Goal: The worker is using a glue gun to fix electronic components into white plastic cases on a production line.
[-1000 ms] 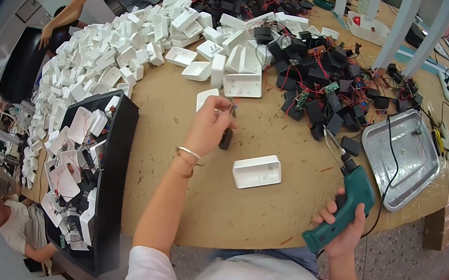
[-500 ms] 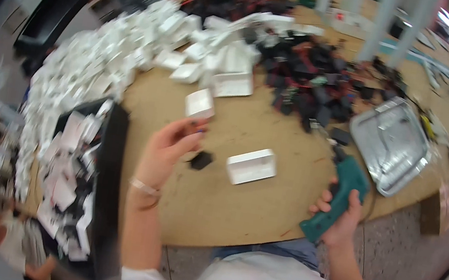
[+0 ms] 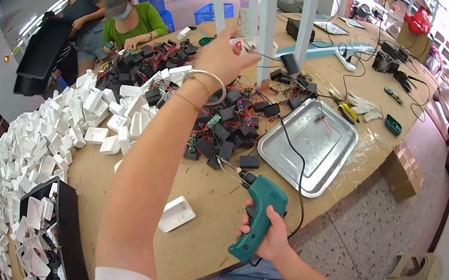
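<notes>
My right hand (image 3: pixel 270 237) grips a green soldering gun (image 3: pixel 262 220) by its handle. Its thin metal tip points toward the heap of black modules with red wires (image 3: pixel 230 123), close to one loose black block (image 3: pixel 249 162). Stretched far forward, my left hand (image 3: pixel 228 56) is over a shallow white container (image 3: pixel 265 46) beside the pale posts. Its thumb and fingers are apart, and a small red thing shows between them; I cannot tell whether they touch it. An open white plastic case (image 3: pixel 178 215) lies near me, left of the gun. My left forearm hides part of the table.
A metal tray (image 3: pixel 309 145) lies right of the modules, the gun's black cord crossing it. White cases (image 3: pixel 56 118) are piled at left, above a filled black bin (image 3: pixel 68 221). Pale posts (image 3: pixel 263 34) stand ahead. A person in green (image 3: pixel 136 27) sits across the table.
My left hand has moved forward from near the white case to the container by the posts. The view has tipped up, showing more room. My right hand still holds the soldering gun.
</notes>
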`<move>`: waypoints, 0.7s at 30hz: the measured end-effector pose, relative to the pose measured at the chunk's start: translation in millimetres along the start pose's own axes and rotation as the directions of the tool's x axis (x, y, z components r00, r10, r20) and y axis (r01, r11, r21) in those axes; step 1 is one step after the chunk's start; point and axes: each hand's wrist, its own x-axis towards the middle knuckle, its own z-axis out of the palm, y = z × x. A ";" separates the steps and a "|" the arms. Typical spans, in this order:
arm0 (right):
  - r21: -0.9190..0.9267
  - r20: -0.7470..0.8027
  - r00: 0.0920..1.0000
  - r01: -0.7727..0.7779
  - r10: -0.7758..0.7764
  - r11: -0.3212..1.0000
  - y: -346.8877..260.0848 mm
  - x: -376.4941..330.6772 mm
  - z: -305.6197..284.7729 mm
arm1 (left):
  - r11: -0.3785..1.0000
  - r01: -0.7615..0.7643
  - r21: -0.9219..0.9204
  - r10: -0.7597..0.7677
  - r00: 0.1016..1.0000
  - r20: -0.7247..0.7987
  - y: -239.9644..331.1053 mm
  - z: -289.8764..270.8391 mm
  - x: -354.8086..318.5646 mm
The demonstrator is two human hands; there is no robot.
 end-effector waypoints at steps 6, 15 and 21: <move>0.017 0.051 0.999 0.011 -0.012 1.000 -5.1 0.3 -2.0 | 0.988 0.081 0.128 -0.096 0.989 0.113 -84.3 -3.5 -33.2; 0.036 0.064 0.998 0.011 -0.013 0.999 -4.9 2.4 -2.7 | 0.980 0.165 0.115 -0.195 0.920 0.340 -141.6 0.8 -118.6; -0.006 0.042 0.998 0.050 -0.050 0.999 -4.4 2.5 1.7 | 0.959 0.256 0.120 -0.274 0.946 0.175 -137.9 -37.2 -135.8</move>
